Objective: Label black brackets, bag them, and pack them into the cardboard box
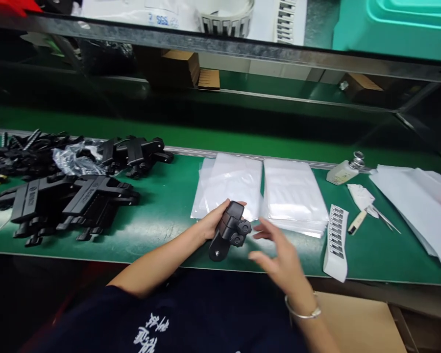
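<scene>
Dark blue shirt cloth fills the bottom, with white writing on it. Just past it, the left hand has its grip wrapped around a black part. This part is near the front edge of the green counter, in front of the left pile of clear bags. It has two round knobs on its right side and a small shiny screw at its low end.

The right hand is a bit blurry. Its grip is wide, with thumb and fingers spread apart, and it has hold of nothing. The fingertips are just beside the knobs. A shiny bracelet goes around that wrist.

Next to the first pile is another pile of clear bags. Farther right are a strip of black and white stickers, a small tool with a pale handle, a little bottle tipped to one side, and big white sheets. Lots of black pieces lie together on the left.
</scene>
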`<action>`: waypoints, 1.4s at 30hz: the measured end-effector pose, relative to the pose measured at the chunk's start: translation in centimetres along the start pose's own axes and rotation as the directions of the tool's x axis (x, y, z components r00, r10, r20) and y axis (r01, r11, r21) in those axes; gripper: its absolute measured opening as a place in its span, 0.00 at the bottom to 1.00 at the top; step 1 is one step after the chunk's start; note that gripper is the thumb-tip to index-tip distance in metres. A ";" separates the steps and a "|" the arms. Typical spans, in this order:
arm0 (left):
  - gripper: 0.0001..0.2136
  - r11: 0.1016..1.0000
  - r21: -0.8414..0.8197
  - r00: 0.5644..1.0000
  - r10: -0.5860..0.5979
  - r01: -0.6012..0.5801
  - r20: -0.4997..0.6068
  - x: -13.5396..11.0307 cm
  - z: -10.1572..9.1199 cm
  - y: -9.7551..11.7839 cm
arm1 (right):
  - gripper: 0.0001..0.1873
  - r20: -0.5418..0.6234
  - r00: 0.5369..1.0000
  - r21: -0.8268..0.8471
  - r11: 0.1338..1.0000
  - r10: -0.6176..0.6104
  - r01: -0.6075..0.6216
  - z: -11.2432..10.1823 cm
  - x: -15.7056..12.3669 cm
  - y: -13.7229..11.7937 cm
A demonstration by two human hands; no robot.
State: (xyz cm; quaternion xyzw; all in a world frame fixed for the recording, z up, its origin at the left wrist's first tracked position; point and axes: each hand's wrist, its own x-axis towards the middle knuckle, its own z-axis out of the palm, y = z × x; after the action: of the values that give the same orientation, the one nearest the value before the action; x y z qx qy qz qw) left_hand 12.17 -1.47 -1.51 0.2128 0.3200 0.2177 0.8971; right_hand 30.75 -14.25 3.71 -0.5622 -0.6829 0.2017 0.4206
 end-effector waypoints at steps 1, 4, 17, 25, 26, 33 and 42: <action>0.27 0.999 0.040 0.999 0.017 -0.016 -0.027 0.0 0.1 0.3 | 0.27 -0.073 0.992 -0.021 0.995 0.100 -0.101 -2.1 -0.8 1.6; 0.30 0.948 0.293 0.970 0.180 -0.125 -0.167 -0.2 0.0 1.4 | 0.20 -0.525 0.758 -0.232 0.791 0.388 -0.566 -8.8 -4.5 6.8; 0.19 -0.151 0.988 0.594 0.791 -0.041 0.146 0.3 0.6 2.4 | 0.20 -0.472 0.584 0.311 0.745 0.660 -0.590 -9.4 -10.4 12.2; 0.27 0.577 0.765 0.941 0.016 -0.285 0.338 7.6 12.7 -7.8 | 0.15 -0.519 0.668 0.432 0.837 0.534 -0.334 -5.7 -10.0 10.6; 0.29 0.672 0.692 0.929 -0.017 -0.263 0.370 8.7 13.4 -8.9 | 0.14 -0.513 0.670 0.442 0.834 0.537 -0.331 -5.5 -10.1 10.5; 0.12 0.780 0.587 0.954 0.041 -0.217 0.299 10.9 14.7 -11.7 | 0.12 -0.616 0.661 0.124 0.882 0.428 -0.455 -6.0 -11.0 10.0; 0.11 0.735 0.656 0.968 0.003 -0.173 0.252 11.8 15.4 -12.7 | 0.04 -0.679 0.722 -0.395 0.763 0.134 -0.512 -5.7 -11.5 9.4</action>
State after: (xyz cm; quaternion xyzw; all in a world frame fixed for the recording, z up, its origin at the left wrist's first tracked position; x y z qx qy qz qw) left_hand 33.94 -9.38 -2.97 0.5614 0.2586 0.1034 0.7793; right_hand 41.14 -23.48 -4.08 -0.8085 -0.4207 -0.1270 0.3914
